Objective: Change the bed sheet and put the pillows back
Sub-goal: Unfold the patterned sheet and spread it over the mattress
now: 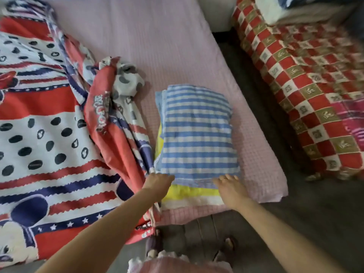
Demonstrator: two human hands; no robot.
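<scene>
- The person's pink frilled garment (177, 262) is showing at the bottom edge, nearest the camera, with sandalled feet (226, 248) standing on the grey floor (315, 223) below it.
- The left hand (157, 183) is reaching to the near left corner of the folded blue-striped sheet (197, 134); its fingers are hidden under the fabric, so I cannot tell how its grip is set.
- The right hand (229, 184) is resting on the near right edge of that sheet, fingers fairly straight and apart, clamping nothing.
- The folded sheet is lying on yellow-and-white folded cloth (193, 194), near the foot of the pink mattress cover (157, 46).
- A red, white and navy cartoon-print quilt (49, 125) is lying bunched on the bed's left half, just beside the sheet.
- A red checked covering (305, 85) is lying across the gap to the right.
</scene>
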